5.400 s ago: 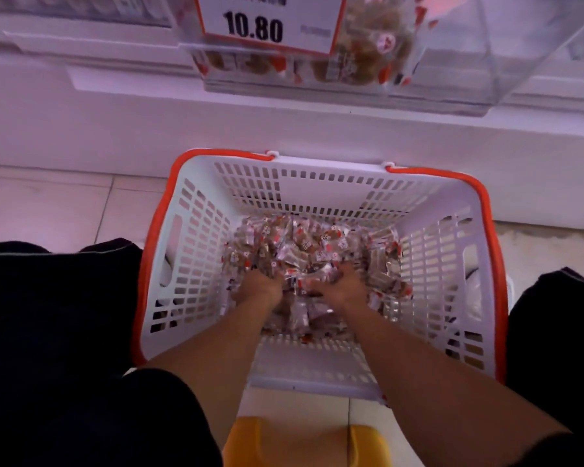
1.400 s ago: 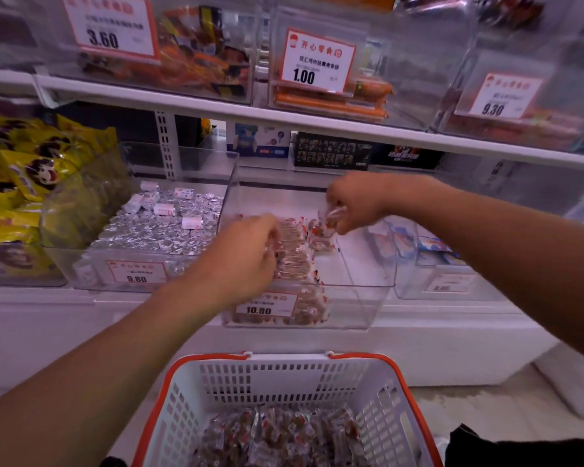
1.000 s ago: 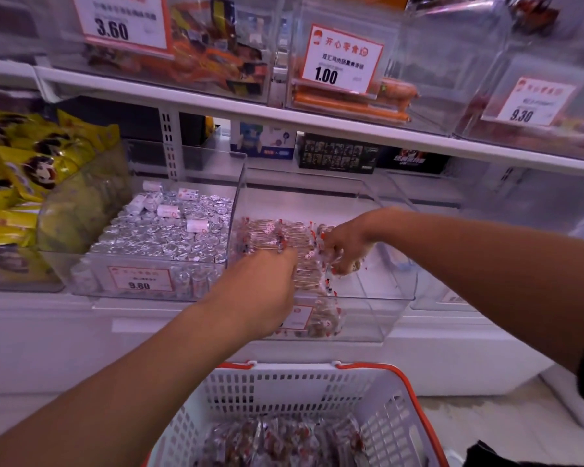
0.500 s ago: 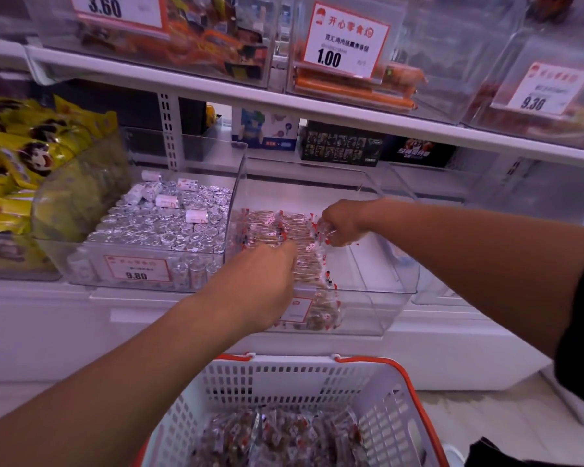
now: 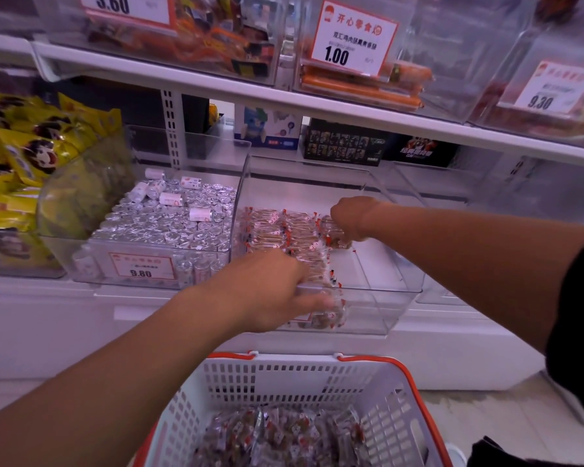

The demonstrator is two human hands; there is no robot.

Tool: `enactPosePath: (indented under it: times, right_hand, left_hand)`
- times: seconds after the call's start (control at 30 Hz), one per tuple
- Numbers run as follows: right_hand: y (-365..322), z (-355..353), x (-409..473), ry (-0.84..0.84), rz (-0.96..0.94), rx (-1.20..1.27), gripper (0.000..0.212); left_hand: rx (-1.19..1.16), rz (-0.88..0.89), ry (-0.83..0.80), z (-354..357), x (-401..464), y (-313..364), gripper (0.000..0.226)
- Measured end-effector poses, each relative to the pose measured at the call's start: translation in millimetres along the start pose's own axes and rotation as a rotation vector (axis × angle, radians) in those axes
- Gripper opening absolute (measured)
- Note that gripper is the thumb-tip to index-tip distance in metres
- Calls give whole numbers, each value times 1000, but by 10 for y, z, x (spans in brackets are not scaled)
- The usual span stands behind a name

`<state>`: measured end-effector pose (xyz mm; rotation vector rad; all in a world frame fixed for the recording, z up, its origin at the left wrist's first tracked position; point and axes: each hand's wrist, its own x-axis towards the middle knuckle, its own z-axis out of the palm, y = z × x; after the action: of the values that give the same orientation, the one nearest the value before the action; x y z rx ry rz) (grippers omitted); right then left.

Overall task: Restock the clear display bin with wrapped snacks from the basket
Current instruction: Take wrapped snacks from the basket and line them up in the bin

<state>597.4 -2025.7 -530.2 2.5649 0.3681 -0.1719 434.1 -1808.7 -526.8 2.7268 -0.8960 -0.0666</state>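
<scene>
The clear display bin [image 5: 385,292] sits on the lower shelf, with neat rows of red-and-clear wrapped snacks [image 5: 284,230] along its left side and bare floor on its right. My left hand [image 5: 270,291] reaches over the bin's front rim onto the front snacks; its fingers are hidden behind the back of the hand. My right hand [image 5: 348,217] is deeper in the bin, fingers curled down round a wrapped snack [image 5: 336,238] at the right end of the rows. Below, the white and orange basket [image 5: 284,375] holds a pile of the same snacks [image 5: 284,436].
A neighbouring clear bin of silver-wrapped pieces [image 5: 169,224] stands left of the display bin, with yellow bags [image 5: 31,146] beyond it. The upper shelf [image 5: 284,99] overhangs with more bins and price tags. Another clear bin [image 5: 435,298] adjoins on the right.
Both hands left the basket with snacks and rose to the display bin. Over the last second they have stayed there, the right shifting slightly at the end of the rows.
</scene>
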Motion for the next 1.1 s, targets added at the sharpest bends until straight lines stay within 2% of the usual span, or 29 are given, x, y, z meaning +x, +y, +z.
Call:
enactPosePath:
  times: [0.13,0.3,0.47,0.53,0.63,0.67,0.77,0.8,0.83,0.87,0.9,0.97,1.0,1.03,1.07,1.1]
  right_hand:
    - [-11,-16,-38,19,10,28,34]
    - [51,33,-135,18,23,56,30]
    - [148,-60,-396,-54,16,95,33]
    - [105,-245,-609,-4,4,126,34]
    - [-19,-489,-1096,300,44,254,35]
    - [-77,-492,-1319,487,59,334,31]
    - [-404,-183,-2028,1245,84,679,11]
    - [-589,13,-2195,1403,123,801,16]
    - [-794,245,-2296,1446,177,911,22]
    - [-1019,521,-2336,1396,227,992,26]
    - [-1259,827,-2344,1269,269,1041,28]
    - [-1711,1434,-2347,894,262,1082,27]
    - [-1895,1762,-2351,652,222,1091,25]
    - [-2050,2062,-2375,364,184,1104,21]
    - [-2188,2336,-2427,78,152,1122,17]
    - [-2303,2584,-2496,-177,134,1140,23]
  left_hand:
    - [20,74,-29,-13,18,-9,40]
    - [-8,137,-20,17,22,56,38]
    - [8,138,12,75,26,114,40]
    - [26,117,53,92,29,136,40]
    - [30,184,200,60,-16,192,32]
    - [26,251,323,35,-47,204,32]
    - [14,437,778,44,-223,236,28]
    - [14,487,832,123,-299,261,31]
    - [26,517,811,253,-375,287,33]
    - [47,516,736,419,-434,303,35]
    - [69,494,620,623,-481,309,35]
    - [120,287,184,1087,-556,275,23]
    - [146,110,-67,1322,-604,237,14]
    - [135,-66,-265,1581,-674,161,16]
    - [87,-227,-443,1869,-778,76,29]
    - [-4,-366,-569,2135,-899,2,43]
